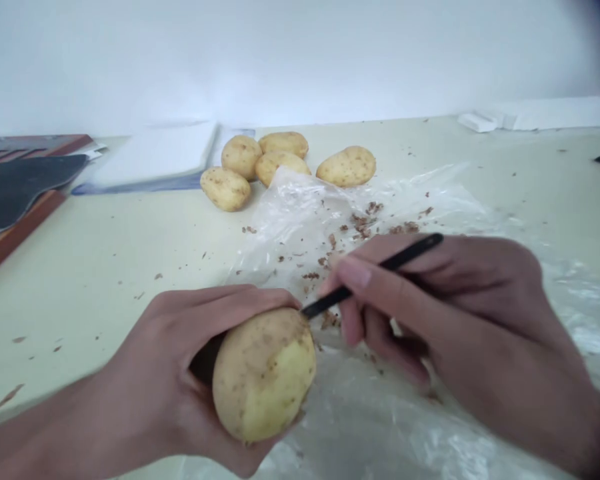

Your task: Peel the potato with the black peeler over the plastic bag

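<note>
My left hand (180, 380) is wrapped round a potato (265, 377), which has a pale yellow peeled patch on its lower right side and brown skin elsewhere. Between the thumb and fingers of my right hand (445, 320) is a thin black tool (373, 277). The tool's lower left end meets the potato's upper right edge; whether it presses in cannot be made out. Under both hands lies a clear plastic sheet (350, 393), with brown scraps of peel (363, 223) scattered on it.
Several whole potatoes (347, 167) lie beyond the plastic, near the back. At the left are a white pad (155, 157) on a blue folder and a dark mat (25, 190) on a brown-edged board. White paper packaging (555, 115) lies at the back right.
</note>
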`<state>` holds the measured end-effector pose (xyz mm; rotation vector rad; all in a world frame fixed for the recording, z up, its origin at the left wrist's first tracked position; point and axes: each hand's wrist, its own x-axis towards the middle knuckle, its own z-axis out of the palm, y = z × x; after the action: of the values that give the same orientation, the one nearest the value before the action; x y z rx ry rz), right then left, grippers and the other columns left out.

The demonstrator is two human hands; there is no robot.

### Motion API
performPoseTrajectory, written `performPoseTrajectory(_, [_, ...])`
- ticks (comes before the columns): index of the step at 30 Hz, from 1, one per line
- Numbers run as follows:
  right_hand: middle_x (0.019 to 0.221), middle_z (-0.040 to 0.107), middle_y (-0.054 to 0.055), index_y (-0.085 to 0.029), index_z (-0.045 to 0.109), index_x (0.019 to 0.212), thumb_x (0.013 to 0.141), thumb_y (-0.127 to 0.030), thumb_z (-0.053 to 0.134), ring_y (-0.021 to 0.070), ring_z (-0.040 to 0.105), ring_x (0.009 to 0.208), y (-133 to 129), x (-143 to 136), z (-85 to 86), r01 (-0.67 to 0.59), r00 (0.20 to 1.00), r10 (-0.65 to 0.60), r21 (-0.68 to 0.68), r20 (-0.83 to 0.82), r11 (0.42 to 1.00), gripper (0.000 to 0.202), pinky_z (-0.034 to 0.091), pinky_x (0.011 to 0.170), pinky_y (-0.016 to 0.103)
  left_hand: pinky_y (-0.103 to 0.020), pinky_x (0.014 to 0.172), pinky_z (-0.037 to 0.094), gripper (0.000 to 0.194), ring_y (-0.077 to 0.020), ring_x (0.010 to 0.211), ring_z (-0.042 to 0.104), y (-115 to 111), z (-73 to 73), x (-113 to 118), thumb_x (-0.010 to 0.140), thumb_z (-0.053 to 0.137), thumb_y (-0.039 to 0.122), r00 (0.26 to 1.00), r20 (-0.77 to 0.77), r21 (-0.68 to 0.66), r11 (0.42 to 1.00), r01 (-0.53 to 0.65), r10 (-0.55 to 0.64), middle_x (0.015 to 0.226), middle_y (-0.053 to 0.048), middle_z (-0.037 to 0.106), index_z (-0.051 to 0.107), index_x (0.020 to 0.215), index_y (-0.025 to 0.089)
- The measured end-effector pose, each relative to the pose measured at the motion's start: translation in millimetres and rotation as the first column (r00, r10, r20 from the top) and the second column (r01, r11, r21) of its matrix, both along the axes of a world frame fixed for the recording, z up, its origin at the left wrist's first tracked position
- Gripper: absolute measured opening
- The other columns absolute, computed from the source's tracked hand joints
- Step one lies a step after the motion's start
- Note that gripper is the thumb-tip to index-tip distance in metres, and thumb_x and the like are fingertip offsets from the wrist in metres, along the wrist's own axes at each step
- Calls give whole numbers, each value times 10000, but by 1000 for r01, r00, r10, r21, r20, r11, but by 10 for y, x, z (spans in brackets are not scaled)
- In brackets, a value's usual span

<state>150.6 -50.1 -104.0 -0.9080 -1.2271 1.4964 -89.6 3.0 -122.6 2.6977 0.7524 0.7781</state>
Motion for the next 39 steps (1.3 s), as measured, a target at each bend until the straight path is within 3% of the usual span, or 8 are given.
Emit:
performPoseTrajectory(3, [716, 581, 35, -20, 635, 808, 990, -285, 693, -26, 455, 461, 23, 27, 17, 54, 990, -60, -47, -128, 997, 327, 335, 430, -1, 90, 786, 520, 844, 109, 791, 663, 2, 48, 0, 527, 910, 544, 1000, 0, 39, 999, -2, 2, 1024, 108, 720, 634, 1270, 253])
performPoseTrajectory(8, [681, 546, 60, 19, 623, 749, 1060, -363, 584, -35, 435, 450, 63, 24, -10, -96, 986, 83, -85, -145, 992, 494, 336, 434, -9, 96, 751, 508, 847, 108, 784, 666, 37, 81, 3, 583, 874, 588, 997, -75, 132, 990, 39, -30, 1027, 96, 718, 556, 1282, 228])
performPoseTrajectory(12, [738, 597, 24, -42, 658, 899, 1001, -311, 719, -36, 418, 429, 116, 81, -46, 69, 982, -79, -64, -172, 996, 294, 334, 415, 0, 78, 785, 527, 808, 86, 814, 676, 3, -15, -38, 560, 890, 567, 999, 11, -14, 999, -33, 33, 1061, 89, 730, 669, 1283, 281])
performPoseTrajectory(17, [730, 590, 49, -17, 644, 834, 1065, -397, 606, -13, 483, 470, 82, 52, -57, -122, 969, 94, -110, -227, 986, 446, 331, 420, 14, -27, 885, 608, 742, -18, 928, 725, -29, 9, 28, 652, 844, 557, 993, -24, -133, 984, -121, 119, 922, 23, 725, 692, 1307, 242])
performPoseTrajectory(23, [731, 596, 22, -37, 614, 872, 998, -326, 704, -15, 446, 430, 46, 74, -54, -27, 973, -2, -122, -232, 992, 328, 301, 401, 11, -100, 989, 637, 721, -74, 1099, 730, 11, 54, 138, 730, 751, 609, 988, -35, -223, 962, -155, 151, 912, -23, 713, 699, 1330, 212])
performPoseTrajectory(26, [693, 565, 45, -14, 576, 793, 1055, -414, 600, -21, 457, 460, 31, -17, -11, -130, 966, 102, -101, -238, 986, 479, 323, 423, 26, -93, 948, 639, 738, -68, 1070, 733, 7, 31, 56, 725, 759, 616, 986, -47, -200, 966, -165, 159, 948, -27, 723, 697, 1335, 206])
performPoseTrajectory(33, [670, 510, 83, -33, 772, 988, 967, -728, 675, -15, 503, 645, 203, -103, 62, 36, 999, -35, 3, -36, 999, 702, 319, 531, 38, 55, 693, 529, 878, 68, 733, 678, 33, 33, -66, 606, 850, 667, 997, -79, 141, 990, 28, -17, 1046, 58, 738, 583, 1326, 242])
performPoseTrajectory(39, [697, 559, 66, -39, 725, 999, 999, -594, 709, -28, 461, 537, 149, 63, 84, 47, 997, -48, -19, -65, 999, 555, 291, 475, 52, 84, 679, 504, 787, 87, 722, 662, 25, 30, -24, 619, 822, 653, 999, -7, 91, 995, -50, 51, 1028, 64, 746, 662, 1275, 248])
